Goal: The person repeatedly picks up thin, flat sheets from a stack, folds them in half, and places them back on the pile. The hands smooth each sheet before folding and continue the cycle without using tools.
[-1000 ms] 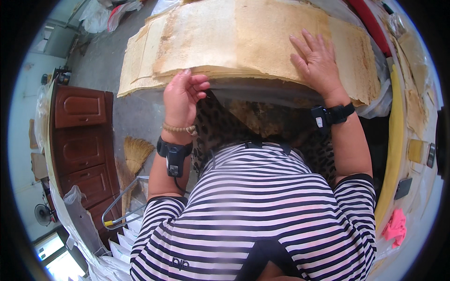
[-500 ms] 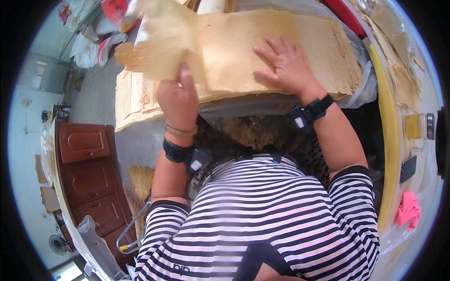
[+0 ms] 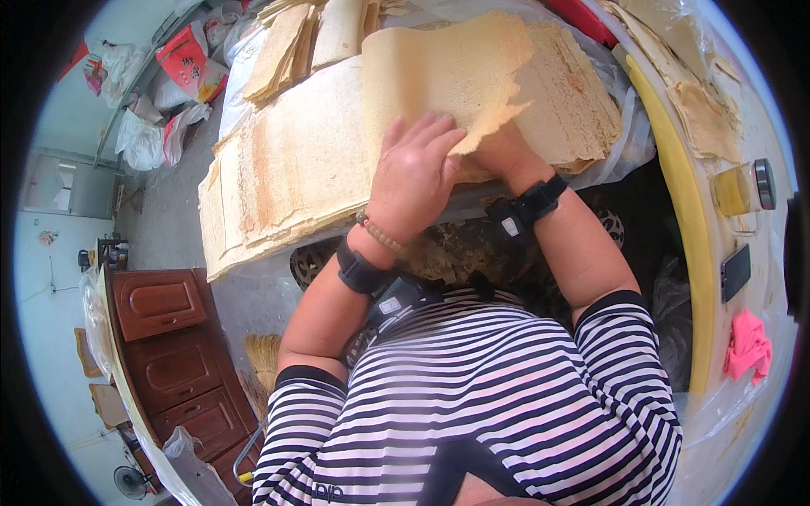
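Observation:
A thin, yellowish sheet with a ragged edge [image 3: 456, 72] is folded over toward the right, its flap lifted above the stack. My left hand [image 3: 415, 173] lies on the sheet's near part, fingers stretched out and slightly apart. Beneath the ragged flap is my right hand [image 3: 504, 154]; its fingers are hidden by the sheet. Under both hands spreads a wide stack of similar pale sheets [image 3: 291, 160], rough and brown-stained in places.
Smaller bundles of sheets [image 3: 283, 51] stand at the far left of the stack. To the right, a table with a yellow edge [image 3: 677, 219] carries a lidded jar [image 3: 736, 190], a phone [image 3: 735, 274] and a pink cloth [image 3: 747, 346]. Brown drawers [image 3: 181, 371] stand at left.
My left hand has carried the sheet's loose side from the left over to the right. My right hand, earlier spread flat on the sheet, is now under its flap.

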`<action>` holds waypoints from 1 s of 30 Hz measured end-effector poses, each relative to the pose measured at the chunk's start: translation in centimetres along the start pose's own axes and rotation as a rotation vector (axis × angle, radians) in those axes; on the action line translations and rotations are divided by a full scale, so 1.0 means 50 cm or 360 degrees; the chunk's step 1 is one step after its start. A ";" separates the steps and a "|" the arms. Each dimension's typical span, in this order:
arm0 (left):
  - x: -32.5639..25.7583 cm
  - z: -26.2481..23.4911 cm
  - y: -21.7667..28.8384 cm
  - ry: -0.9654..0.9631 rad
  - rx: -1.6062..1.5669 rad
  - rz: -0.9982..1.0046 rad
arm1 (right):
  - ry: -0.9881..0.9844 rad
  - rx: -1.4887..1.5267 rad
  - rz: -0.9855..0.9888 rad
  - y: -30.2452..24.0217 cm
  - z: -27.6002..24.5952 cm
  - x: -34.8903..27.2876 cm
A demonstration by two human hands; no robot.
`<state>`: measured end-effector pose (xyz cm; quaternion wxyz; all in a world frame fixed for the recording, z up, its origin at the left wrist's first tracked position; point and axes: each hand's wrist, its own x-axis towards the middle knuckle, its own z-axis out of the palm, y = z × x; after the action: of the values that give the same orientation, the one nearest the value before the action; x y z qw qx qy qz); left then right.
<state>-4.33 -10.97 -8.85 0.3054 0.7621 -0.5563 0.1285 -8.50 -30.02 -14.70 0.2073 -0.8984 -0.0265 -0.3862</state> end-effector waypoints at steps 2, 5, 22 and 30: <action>-0.001 0.013 -0.008 0.0023 -0.0139 -0.0104 | -0.0112 0.0372 0.0151 0.013 -0.009 0.002; 0.005 0.041 -0.020 0.0020 -0.0360 -0.0148 | 0.0130 0.0976 0.0585 0.026 -0.027 0.002; 0.088 -0.029 -0.079 -0.0484 0.0283 -0.0156 | -0.0211 0.1791 0.1657 0.149 -0.176 0.019; 0.063 0.041 -0.163 -0.0498 0.0536 -0.0348 | -0.0028 0.1056 0.1550 0.182 -0.190 0.048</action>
<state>4.01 -13.04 -11.39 0.0963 0.8684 -0.4819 0.0660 -11.45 -42.31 -10.36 0.6306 -0.6974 0.2680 -0.2102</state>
